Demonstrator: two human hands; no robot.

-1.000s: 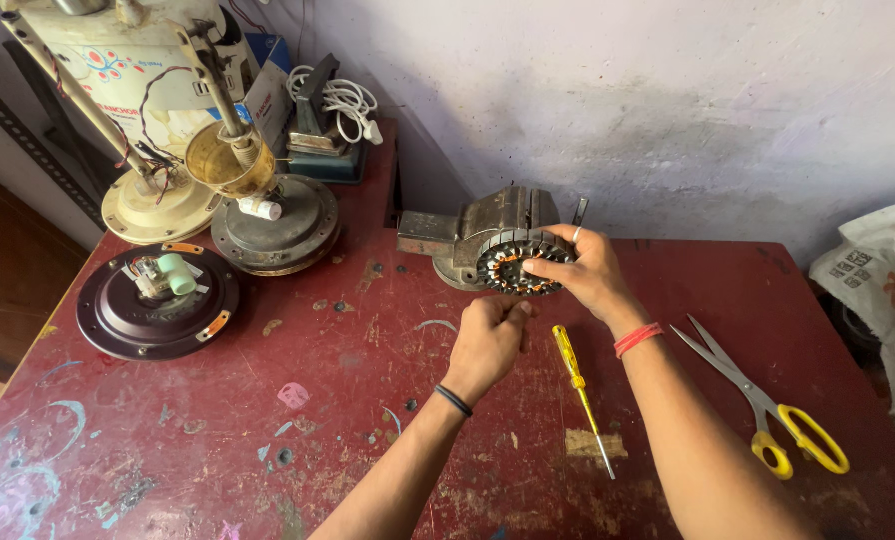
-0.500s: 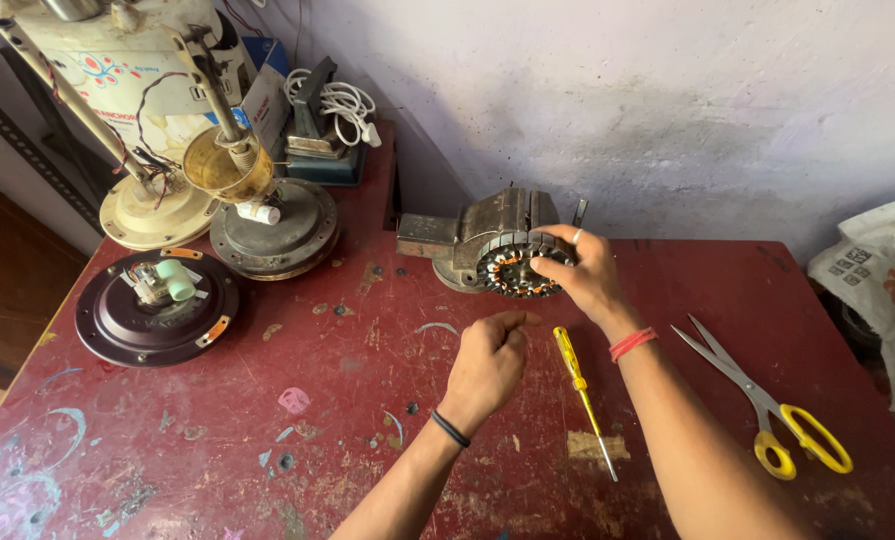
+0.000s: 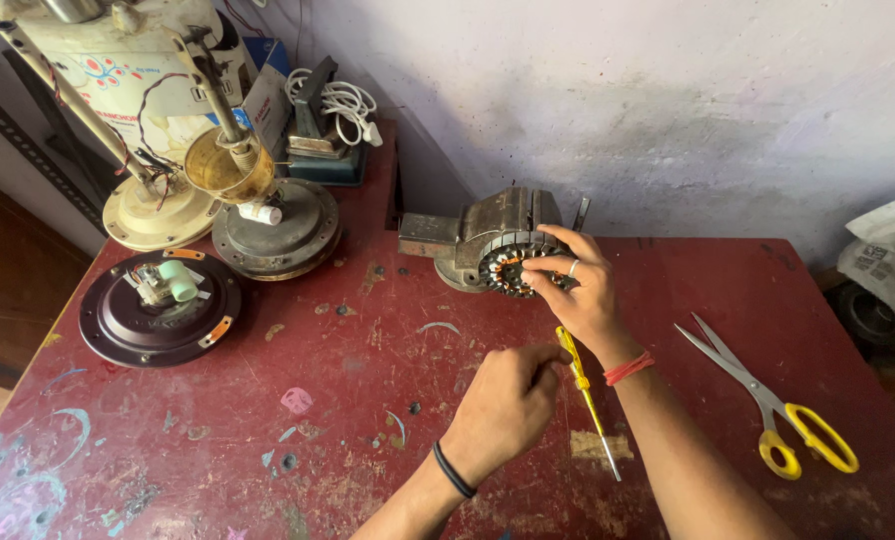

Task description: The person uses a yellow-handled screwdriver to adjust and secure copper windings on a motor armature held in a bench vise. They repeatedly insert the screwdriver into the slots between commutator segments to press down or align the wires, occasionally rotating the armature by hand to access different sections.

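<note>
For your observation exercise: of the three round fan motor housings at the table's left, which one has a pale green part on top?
The dark, flat housing nearest the table's front-left; the other two stand behind it.

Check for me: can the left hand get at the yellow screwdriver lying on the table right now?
Probably yes. The left hand is right beside the yellow screwdriver, which lies flat on the table, nothing covering it.

Screwdriver [image 3: 586,395] lies between stator [image 3: 508,262] and scissors [image 3: 768,402].
</note>
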